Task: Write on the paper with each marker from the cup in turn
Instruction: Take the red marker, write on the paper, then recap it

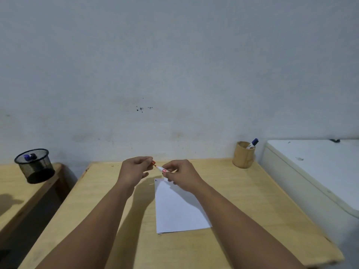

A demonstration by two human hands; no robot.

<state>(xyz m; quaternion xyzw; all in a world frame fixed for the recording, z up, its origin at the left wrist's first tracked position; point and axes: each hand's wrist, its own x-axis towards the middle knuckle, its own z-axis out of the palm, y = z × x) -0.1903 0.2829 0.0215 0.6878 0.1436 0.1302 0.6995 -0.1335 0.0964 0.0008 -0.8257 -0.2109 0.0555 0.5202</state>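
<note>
A white sheet of paper (178,208) lies on the wooden table (252,206), with a small dark mark at its top left corner. Above its far edge my right hand (181,176) grips a white marker (162,169) whose red tip points left. My left hand (135,169) pinches the marker's red cap (153,163), just apart from the tip. A bamboo cup (243,154) stands at the table's back right corner with a blue-capped marker (252,144) sticking out of it.
A black mesh cup (35,166) holding a blue-capped marker stands on a second wooden table at the left, across a dark gap. A white cabinet (318,171) adjoins the table on the right. A grey wall rises behind.
</note>
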